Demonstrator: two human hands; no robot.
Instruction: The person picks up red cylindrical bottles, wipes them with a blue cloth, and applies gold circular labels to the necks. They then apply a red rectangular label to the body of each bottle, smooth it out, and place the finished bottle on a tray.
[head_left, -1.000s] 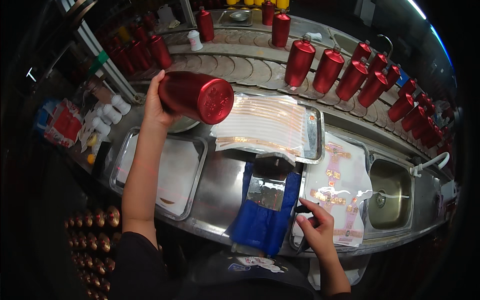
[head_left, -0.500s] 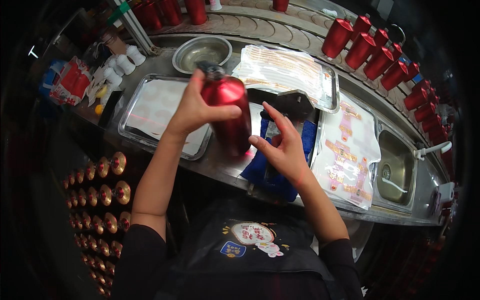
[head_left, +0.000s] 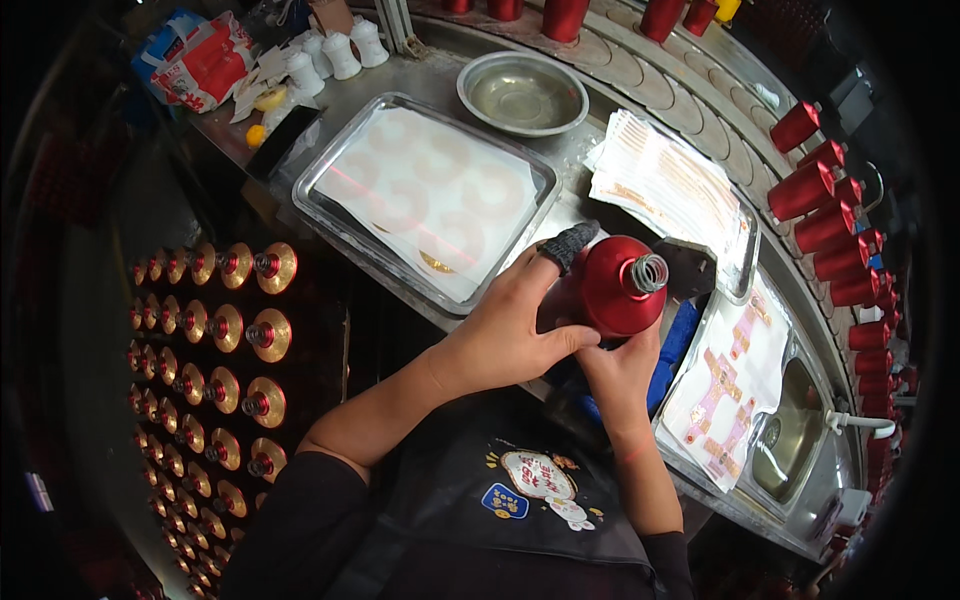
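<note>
A glossy red bottle (head_left: 612, 298) with a bare threaded neck is tipped toward me in front of my body. My left hand (head_left: 500, 328) wraps its left side, thumb across the near face; a dark knitted cover is on one finger. From the near right, my right hand (head_left: 625, 375) also grips the bottle, its fingers mostly hidden behind it. Just beyond the bottle sits a dark metal block (head_left: 688, 266), with blue cloth (head_left: 680, 335) below it, partly covered by the bottle and my hand.
To the left lies a metal tray (head_left: 330, 215) of sheets with round labels. Behind stand a metal bowl (head_left: 525, 95) and a strip-label stack (head_left: 665, 180). Cross-shaped label sheets (head_left: 725, 385) and a sink (head_left: 800, 425) are at right. Red bottles (head_left: 800, 190) line a conveyor; gold-topped bottles (head_left: 268, 335) stand lower left.
The bottle has moved right and tilted, its neck now toward me. My right hand, open beside it before, has closed on it. The whole view has turned and shifted left.
</note>
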